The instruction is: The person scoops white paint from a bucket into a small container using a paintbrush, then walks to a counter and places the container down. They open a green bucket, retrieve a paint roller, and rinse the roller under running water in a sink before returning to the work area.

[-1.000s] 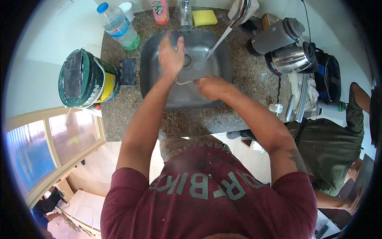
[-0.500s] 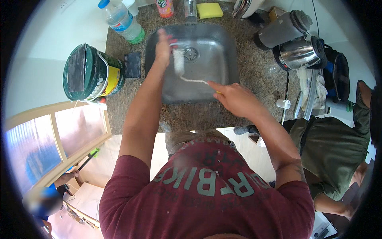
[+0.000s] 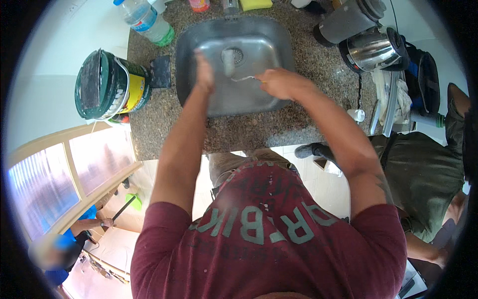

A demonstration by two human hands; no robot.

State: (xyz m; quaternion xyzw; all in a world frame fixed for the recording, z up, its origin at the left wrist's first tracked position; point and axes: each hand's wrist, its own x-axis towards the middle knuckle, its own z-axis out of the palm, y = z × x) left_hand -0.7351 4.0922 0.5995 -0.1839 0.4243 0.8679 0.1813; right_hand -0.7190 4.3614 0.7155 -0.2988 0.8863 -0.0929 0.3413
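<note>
My right hand (image 3: 280, 83) is closed around the handle end of a small paint roller (image 3: 228, 62), over the right part of a metal sink (image 3: 239, 102). The roller's bent wire frame runs left from that hand to a whitish sleeve, which is blurred and overlaps the edge of the drain (image 3: 237, 56). My left hand (image 3: 203, 72) is over the left side of the sink, a little apart from the sleeve. Its fingers point away from me, stretched out and smeared by motion, and I see nothing in them.
Left of the sink stand a green bucket (image 3: 137, 97), a dark flat pad (image 3: 160, 72) and a plastic bottle (image 3: 147, 22). A yellow sponge (image 3: 256, 4) lies behind it. At right are a steel kettle (image 3: 371, 52) and a grey flask (image 3: 348, 22). Other people stand at both sides.
My left hand has come nearer to me within the sink. The roller sleeve has shifted right, onto the drain's edge, with my right hand still on the handle. The whole view has tilted slightly.
</note>
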